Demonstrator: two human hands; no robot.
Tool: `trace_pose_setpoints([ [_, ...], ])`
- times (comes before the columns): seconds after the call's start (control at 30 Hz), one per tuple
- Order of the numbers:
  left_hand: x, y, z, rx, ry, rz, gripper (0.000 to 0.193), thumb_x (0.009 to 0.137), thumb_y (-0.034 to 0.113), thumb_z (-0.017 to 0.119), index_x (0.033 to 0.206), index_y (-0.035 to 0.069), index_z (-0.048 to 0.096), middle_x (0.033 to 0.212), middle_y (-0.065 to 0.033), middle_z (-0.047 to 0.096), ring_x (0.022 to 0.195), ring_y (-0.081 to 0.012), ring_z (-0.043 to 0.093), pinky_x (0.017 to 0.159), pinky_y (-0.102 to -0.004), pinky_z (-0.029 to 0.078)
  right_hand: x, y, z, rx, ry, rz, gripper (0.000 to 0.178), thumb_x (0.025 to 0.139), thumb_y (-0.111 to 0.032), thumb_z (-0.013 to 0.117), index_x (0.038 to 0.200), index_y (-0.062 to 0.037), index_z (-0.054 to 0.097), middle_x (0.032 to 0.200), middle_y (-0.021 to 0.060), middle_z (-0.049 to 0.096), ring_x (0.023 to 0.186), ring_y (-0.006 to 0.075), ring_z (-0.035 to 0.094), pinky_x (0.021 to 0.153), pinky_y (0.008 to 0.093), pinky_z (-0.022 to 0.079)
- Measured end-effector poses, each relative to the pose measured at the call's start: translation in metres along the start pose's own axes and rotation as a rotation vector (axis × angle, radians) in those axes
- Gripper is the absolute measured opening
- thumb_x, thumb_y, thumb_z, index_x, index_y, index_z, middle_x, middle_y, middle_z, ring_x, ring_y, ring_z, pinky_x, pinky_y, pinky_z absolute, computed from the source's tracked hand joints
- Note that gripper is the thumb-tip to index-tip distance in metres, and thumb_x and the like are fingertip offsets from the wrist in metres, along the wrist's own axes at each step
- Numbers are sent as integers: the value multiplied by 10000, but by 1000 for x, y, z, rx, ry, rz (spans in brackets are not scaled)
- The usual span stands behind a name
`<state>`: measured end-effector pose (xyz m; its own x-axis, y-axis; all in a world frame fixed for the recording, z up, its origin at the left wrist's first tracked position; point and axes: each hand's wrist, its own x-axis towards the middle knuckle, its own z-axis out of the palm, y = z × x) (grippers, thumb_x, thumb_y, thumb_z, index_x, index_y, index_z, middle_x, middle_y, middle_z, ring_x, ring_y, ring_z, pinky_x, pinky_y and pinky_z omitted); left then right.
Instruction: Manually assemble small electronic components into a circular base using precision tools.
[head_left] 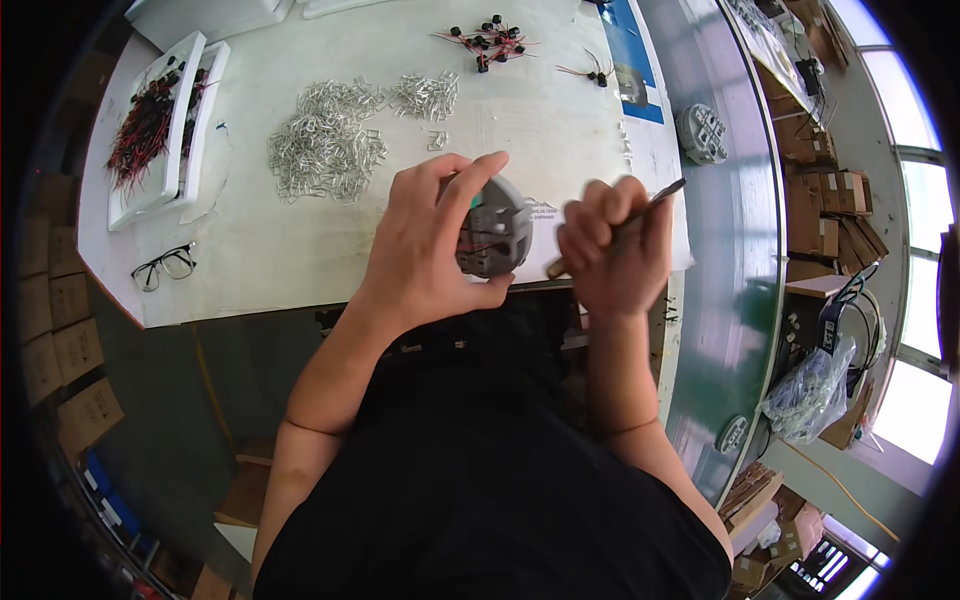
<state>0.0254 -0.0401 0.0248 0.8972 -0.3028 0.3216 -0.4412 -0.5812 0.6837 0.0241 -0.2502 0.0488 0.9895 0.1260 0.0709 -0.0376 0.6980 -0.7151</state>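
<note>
My left hand (425,235) is wrapped round a round grey plastic housing (505,225), held tilted over the front edge of the table. Inside the housing, red wires and a bit of green show; my fingers cover its left side. To the right of it, my right hand (617,245) is closed round a slim tool (668,191). The tool's dark, narrow end points up and right, and a brownish end sticks out below the fist. Motion blur hides its exact kind. Tool and housing are apart.
Piles of bent metal clips (325,145) lie on the white table (250,270). Black parts with red wires (490,42) lie beyond, and more fill a white tray (118,205) at left. Glasses (165,265) rest nearby. Along the right, a green belt (715,300) carries grey housings (703,135).
</note>
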Motion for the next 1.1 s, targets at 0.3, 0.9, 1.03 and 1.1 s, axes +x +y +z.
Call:
trace_pose_setpoints([
  [0.3, -36, -28, 3, -207, 153, 1, 924, 686, 166, 958, 1498, 102, 523, 1470, -229, 438, 1268, -371, 556, 1028, -468, 534, -22, -5, -11, -1388, -76, 51, 322, 1067, -310, 637, 924, -24, 672, 856, 92, 653, 691, 212, 606, 607, 371, 470],
  [0.9, -36, -26, 16, -160, 84, -82, 1114, 648, 430, 991, 1559, 32, 489, 1052, -153, 707, 982, -326, 687, 864, -438, 572, 6, 22, 17, -2055, -333, 2, 429, 1006, -424, 673, 736, -92, 691, 672, 113, 644, 606, 359, 667, 535, 477, 490],
  [1.03, -35, -28, 16, -160, 73, -75, 1117, 650, 439, 989, 1558, 22, 489, 1022, -147, 704, 949, -321, 685, 847, -437, 571, 5, 22, 15, -2039, -321, -35, 430, 1002, -430, 679, 731, -97, 688, 673, 108, 642, 596, 356, 661, 527, 471, 488],
  [1.1, -35, -29, 16, -161, 77, -67, 1115, 652, 442, 988, 1557, 20, 492, 1011, -145, 702, 937, -318, 682, 839, -434, 570, 4, 20, 13, -2043, -314, -31, 424, 999, -428, 685, 731, -99, 688, 671, 103, 639, 592, 354, 660, 521, 467, 486],
])
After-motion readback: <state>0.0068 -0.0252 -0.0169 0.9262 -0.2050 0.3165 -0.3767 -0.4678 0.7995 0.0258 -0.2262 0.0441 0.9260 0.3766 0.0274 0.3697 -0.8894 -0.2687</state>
